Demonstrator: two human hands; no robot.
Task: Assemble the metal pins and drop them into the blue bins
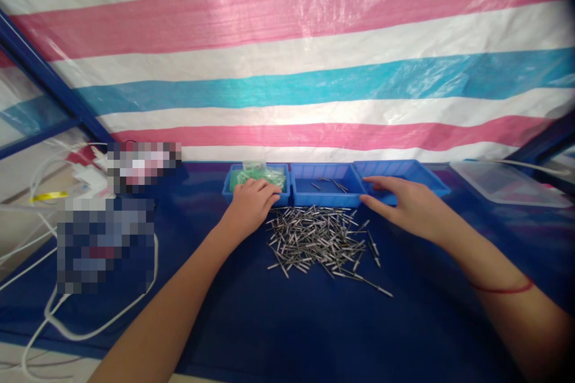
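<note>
A spread-out heap of silver blind rivets [318,239] lies on the dark blue table in front of three blue bins. My left hand [252,203] is at the front of the left bin [228,194], its fingers loosely bent over the front rim and partly hiding small green pieces in clear plastic [269,176]. I see nothing held in it. My right hand [406,203] has thumb and fingers apart, with the fingertips by the corner between the middle bin [314,198] and the right bin [422,172]. A few rivets [339,185] lie inside the middle bin.
White cables [155,263] and blurred-out items [105,245] occupy the table's left side. A clear plastic lid or tray [507,182] lies at the far right. Behind the bins hangs a striped plastic sheet [287,93], with blue frame bars [40,66] at the sides.
</note>
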